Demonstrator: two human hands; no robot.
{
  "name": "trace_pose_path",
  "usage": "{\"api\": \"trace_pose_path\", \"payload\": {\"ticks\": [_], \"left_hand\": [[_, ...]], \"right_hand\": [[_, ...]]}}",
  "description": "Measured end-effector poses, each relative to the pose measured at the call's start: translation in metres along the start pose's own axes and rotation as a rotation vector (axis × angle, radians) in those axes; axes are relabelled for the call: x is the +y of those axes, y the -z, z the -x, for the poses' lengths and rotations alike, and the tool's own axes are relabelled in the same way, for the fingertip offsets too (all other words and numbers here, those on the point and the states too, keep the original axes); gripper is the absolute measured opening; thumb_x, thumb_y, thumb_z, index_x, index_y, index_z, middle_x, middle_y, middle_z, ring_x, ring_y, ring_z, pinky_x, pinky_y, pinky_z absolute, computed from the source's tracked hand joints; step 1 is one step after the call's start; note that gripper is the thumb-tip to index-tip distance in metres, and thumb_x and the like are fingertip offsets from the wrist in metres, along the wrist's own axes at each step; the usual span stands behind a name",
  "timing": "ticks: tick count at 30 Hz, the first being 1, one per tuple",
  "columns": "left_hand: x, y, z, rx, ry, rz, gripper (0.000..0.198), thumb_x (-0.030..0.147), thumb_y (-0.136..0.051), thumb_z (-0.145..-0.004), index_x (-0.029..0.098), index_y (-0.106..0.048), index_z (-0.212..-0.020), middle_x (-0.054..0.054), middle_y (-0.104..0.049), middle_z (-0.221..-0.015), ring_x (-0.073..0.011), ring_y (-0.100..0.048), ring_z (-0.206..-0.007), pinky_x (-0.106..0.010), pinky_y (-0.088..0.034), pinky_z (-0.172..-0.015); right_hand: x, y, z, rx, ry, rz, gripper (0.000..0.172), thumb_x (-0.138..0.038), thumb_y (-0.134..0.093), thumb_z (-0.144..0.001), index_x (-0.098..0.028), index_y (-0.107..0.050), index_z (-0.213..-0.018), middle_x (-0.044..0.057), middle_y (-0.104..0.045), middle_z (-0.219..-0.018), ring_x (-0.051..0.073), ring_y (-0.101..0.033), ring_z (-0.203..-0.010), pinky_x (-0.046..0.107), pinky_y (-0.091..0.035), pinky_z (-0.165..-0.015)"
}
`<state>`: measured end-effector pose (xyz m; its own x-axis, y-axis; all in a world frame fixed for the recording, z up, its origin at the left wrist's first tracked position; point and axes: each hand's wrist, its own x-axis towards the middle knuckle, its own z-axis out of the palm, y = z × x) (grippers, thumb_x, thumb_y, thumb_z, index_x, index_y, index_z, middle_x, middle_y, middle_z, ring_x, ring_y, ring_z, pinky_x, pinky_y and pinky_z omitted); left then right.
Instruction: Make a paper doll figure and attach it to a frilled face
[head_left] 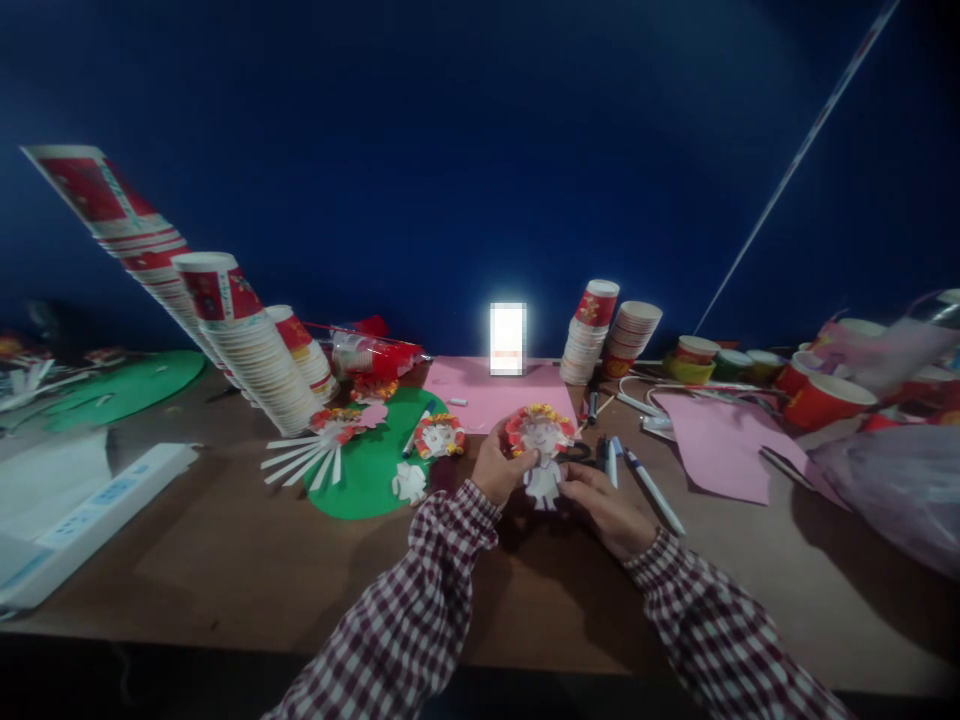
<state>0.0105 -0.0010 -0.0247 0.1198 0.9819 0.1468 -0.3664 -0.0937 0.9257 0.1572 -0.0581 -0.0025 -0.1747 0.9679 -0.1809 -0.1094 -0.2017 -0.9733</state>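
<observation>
Brown table [225, 560] under blue wall, our left hand [496, 468] and right hand [604, 508] pinching paper doll [541, 450] above tabletop, doll upright, head away from us, long axis near-vertical.

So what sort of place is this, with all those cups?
Likely a craft workbench: tall stacks of paper cups, pink paper sheets and pens lie about, and the left hand and right hand hold a paper doll.

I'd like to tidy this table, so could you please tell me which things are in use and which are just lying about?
In use: paper doll, held by left hand and right hand.
Lying about: cup stacks, pens, pink sheet, second doll.
</observation>
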Motion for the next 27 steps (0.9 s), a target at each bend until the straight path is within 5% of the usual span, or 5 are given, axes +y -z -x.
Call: {"api": "trace_pose_path", "payload": {"ticks": [8,16,27], "left_hand": [[-0.012,0.014,-0.012,0.137,-0.058,-0.144,0.057,0.012,-0.070,-0.060,0.011,-0.053,-0.114,-0.011,-0.064,-0.105,-0.0209,-0.061,-0.095,-0.039,-0.046,-0.091],[0.002,0.023,-0.018,0.235,-0.122,-0.301,0.057,0.008,-0.071,-0.056,0.013,-0.055,-0.110,-0.008,-0.064,-0.102,-0.0213,-0.061,-0.092,-0.038,-0.046,-0.090],[0.009,0.049,-0.031,0.268,-0.149,-0.315,0.056,0.014,-0.072,-0.058,0.015,-0.054,-0.111,-0.006,-0.065,-0.100,-0.0193,-0.061,-0.090,-0.035,-0.046,-0.087]], "right_hand": [[-0.005,0.008,0.008,0.181,0.097,0.166,0.027,-0.040,-0.062,-0.076,-0.020,-0.057,-0.094,0.004,-0.063,-0.091,0.016,-0.058,-0.077,0.023,-0.046,-0.056],[-0.004,0.040,0.045,0.212,0.247,0.544,0.023,-0.038,-0.059,-0.079,-0.021,-0.060,-0.094,0.006,-0.066,-0.088,0.020,-0.062,-0.079,0.031,-0.050,-0.070],[-0.005,0.076,0.087,0.378,0.227,0.789,0.030,-0.044,-0.055,-0.074,-0.020,-0.062,-0.089,0.009,-0.072,-0.082,0.022,-0.070,-0.070,0.028,-0.057,-0.064]]}}
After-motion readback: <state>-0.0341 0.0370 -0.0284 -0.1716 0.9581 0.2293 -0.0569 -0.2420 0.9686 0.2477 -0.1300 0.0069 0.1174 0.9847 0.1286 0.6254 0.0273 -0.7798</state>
